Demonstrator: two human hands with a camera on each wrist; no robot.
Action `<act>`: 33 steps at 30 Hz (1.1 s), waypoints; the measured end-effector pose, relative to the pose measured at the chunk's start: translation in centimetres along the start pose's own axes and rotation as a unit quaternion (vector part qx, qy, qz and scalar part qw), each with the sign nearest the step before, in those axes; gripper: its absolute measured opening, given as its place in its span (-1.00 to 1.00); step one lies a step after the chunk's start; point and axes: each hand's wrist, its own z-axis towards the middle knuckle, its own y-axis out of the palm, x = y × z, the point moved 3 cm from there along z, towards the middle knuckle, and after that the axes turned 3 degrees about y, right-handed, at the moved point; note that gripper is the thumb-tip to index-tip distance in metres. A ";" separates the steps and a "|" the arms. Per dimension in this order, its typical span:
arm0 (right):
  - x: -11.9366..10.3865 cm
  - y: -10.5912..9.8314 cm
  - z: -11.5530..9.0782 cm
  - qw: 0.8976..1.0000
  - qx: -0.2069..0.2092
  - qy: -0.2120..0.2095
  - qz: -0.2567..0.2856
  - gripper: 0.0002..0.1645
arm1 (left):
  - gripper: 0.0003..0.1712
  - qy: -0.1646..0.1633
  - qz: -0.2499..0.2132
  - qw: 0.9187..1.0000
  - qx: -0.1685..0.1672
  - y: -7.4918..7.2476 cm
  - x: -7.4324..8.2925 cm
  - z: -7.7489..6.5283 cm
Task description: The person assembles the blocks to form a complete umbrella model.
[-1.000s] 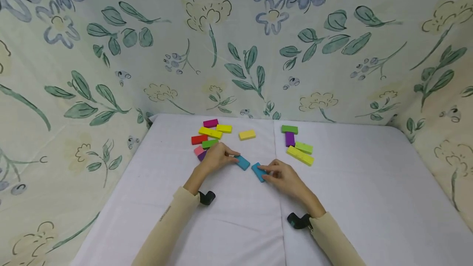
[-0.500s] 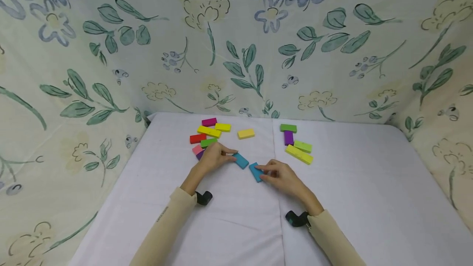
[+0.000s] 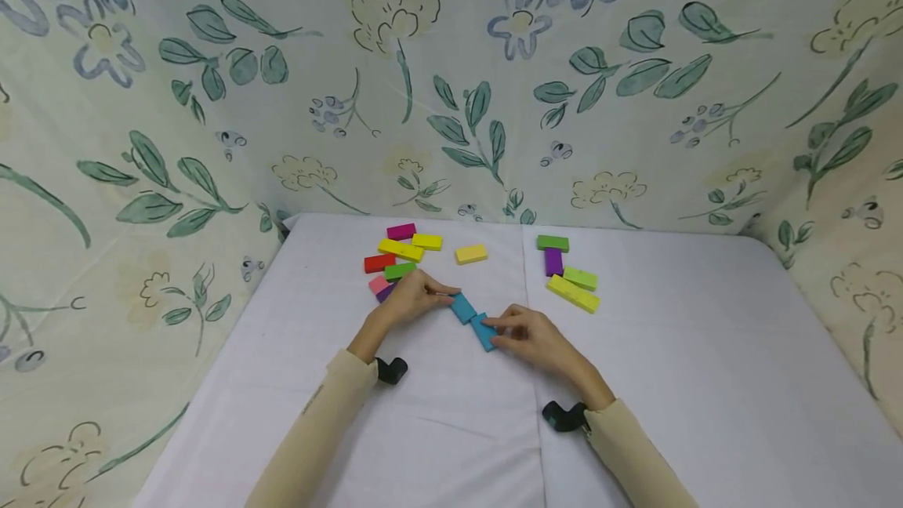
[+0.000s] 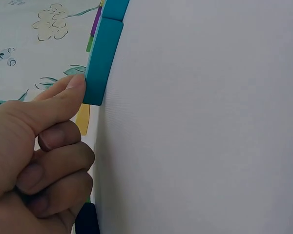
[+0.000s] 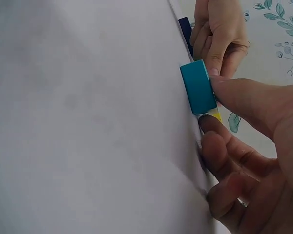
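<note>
Two blue blocks lie end to end on the white cloth, slanting toward the front right and touching at their near ends. My left hand [image 3: 411, 298] pinches the far blue block [image 3: 462, 309] at its outer end, thumb and forefinger on it; the other fingers curl in, as the left wrist view shows. With thumb and fingertips, my right hand [image 3: 534, 341] holds the nearer blue block [image 3: 483, 333] from the right. That block [image 5: 199, 87] shows its end and side in the right wrist view, where the far block is mostly hidden behind it.
Behind my left hand is a loose group of blocks, among them a red block [image 3: 379, 263] and a long yellow block [image 3: 400, 249]. One pale yellow block [image 3: 471, 255] sits alone. At right, a purple block [image 3: 553, 262] touches a green block [image 3: 553, 243], near other blocks.
The nearer blue block has slid left in my right hand until it meets the far one, closing the gap between them. My left hand has barely moved.
</note>
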 end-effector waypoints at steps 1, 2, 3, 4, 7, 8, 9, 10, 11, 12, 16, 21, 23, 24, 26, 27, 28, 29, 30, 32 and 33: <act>-0.1 0.1 0.0 1.000 -0.002 -0.005 0.001 -0.57 | -0.70 0.000 -0.003 1.000 -0.006 0.0 -0.1 0.1; -0.1 0.2 0.0 1.000 -0.003 -0.009 0.002 -0.57 | -0.70 0.002 -0.006 1.000 -0.012 0.0 -0.1 0.1; -0.2 0.4 0.1 1.000 -0.004 -0.013 0.002 -0.57 | -0.70 0.005 -0.008 1.000 -0.019 0.0 -0.1 0.2; -0.3 0.5 0.1 1.000 -0.003 -0.017 0.002 -0.57 | -0.69 0.009 -0.009 1.000 -0.025 0.0 -0.1 0.3; -0.5 1.0 0.0 1.000 -0.003 -0.026 0.009 -0.56 | -0.68 0.027 -0.013 0.999 -0.044 0.1 0.0 0.5; -0.6 1.1 0.0 0.999 -0.004 -0.030 0.011 -0.55 | -0.68 0.034 -0.014 0.998 -0.050 0.2 0.1 0.6; -0.7 1.3 0.0 0.999 -0.005 -0.033 0.015 -0.55 | -0.68 0.040 -0.016 0.998 -0.055 0.2 0.2 0.7; -0.8 1.5 0.0 0.999 -0.007 -0.036 0.020 -0.55 | -0.68 0.043 -0.017 0.997 -0.059 0.3 0.2 0.7; -0.9 1.6 0.0 0.999 -0.009 -0.036 0.023 -0.55 | -0.68 0.045 -0.019 0.997 -0.064 0.4 0.3 0.8; -1.0 1.8 0.0 0.999 -0.010 -0.037 0.026 -0.54 | -0.67 0.046 -0.019 0.996 -0.067 0.4 0.3 0.8; -1.3 2.4 -0.1 0.999 -0.007 -0.039 0.027 -0.53 | -0.68 0.044 -0.020 0.996 -0.081 0.6 0.4 0.9; -1.7 2.8 -0.2 0.999 -0.003 -0.047 0.014 -0.51 | -0.70 0.058 -0.016 0.994 -0.087 0.6 0.8 0.9; -1.7 2.9 -0.3 0.999 -0.005 -0.051 0.009 -0.51 | -0.71 0.061 -0.011 0.995 -0.076 0.6 1.0 0.7; -1.8 2.9 -0.3 0.998 -0.009 -0.055 0.008 -0.50 | -0.72 0.058 -0.007 0.996 -0.067 0.6 1.1 0.6; -1.9 3.0 -0.4 0.998 -0.018 -0.058 0.008 -0.49 | -0.73 0.051 -0.001 0.998 -0.044 0.6 1.2 0.3; -1.9 2.9 -0.4 0.998 -0.024 -0.059 0.009 -0.49 | -0.73 0.045 0.001 0.998 -0.031 0.6 1.2 0.2; -2.0 2.9 -0.4 0.998 -0.030 -0.060 0.010 -0.48 | -0.74 0.041 0.000 0.999 -0.018 0.7 1.2 0.1; -2.0 2.9 -0.4 0.997 -0.037 -0.060 0.011 -0.47 | -0.74 0.036 0.000 0.999 -0.006 0.7 1.2 0.0; -2.0 2.8 -0.4 0.997 -0.043 -0.058 0.012 -0.47 | -0.74 0.034 0.000 0.999 0.004 0.8 1.1 -0.1; -2.0 2.7 -0.4 0.997 -0.053 -0.053 0.010 -0.46 | -0.76 0.032 -0.002 0.999 0.018 0.9 1.2 -0.2; -1.9 2.6 -0.3 0.997 -0.057 -0.052 0.010 -0.47 | -0.76 0.031 -0.003 0.999 0.024 1.0 1.2 -0.3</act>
